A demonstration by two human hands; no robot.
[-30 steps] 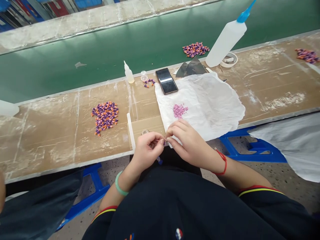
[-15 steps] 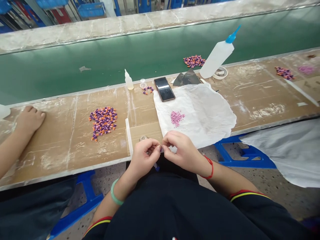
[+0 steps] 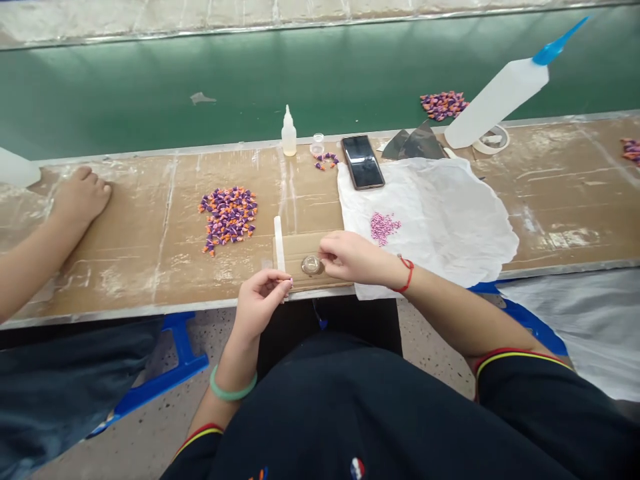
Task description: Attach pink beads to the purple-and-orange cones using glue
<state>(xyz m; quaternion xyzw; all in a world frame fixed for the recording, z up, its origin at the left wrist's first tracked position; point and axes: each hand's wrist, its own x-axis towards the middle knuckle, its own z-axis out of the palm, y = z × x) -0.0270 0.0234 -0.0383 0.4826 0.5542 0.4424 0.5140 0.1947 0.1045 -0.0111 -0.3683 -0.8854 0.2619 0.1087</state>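
Observation:
My left hand [image 3: 261, 303] is closed in a pinch at the table's front edge. A small pinkish-purple piece [image 3: 291, 283] shows at its fingertips. My right hand [image 3: 357, 257] is also closed in a pinch, right beside a small round clear dish [image 3: 311, 265] on a cardboard piece [image 3: 300, 245]. What its fingers hold, if anything, is hidden. Beyond that hand, tiny pink beads [image 3: 384, 228] lie on a white cloth [image 3: 450, 220]. To the left is a pile of small purple-and-orange pieces [image 3: 230, 217]. A white strip [image 3: 279, 243] lies between the pile and the dish.
A phone [image 3: 363, 163], a small dropper bottle [image 3: 289, 133] and a little clear cup [image 3: 317, 144] stand at the back. A large white bottle [image 3: 500, 100] leans by a tape roll [image 3: 493, 141]. Another person's hand [image 3: 85, 193] rests on the table at left.
My hands have parted. The right has moved forward to the round dish, while the left has moved left with the small piece. The camera view has shifted.

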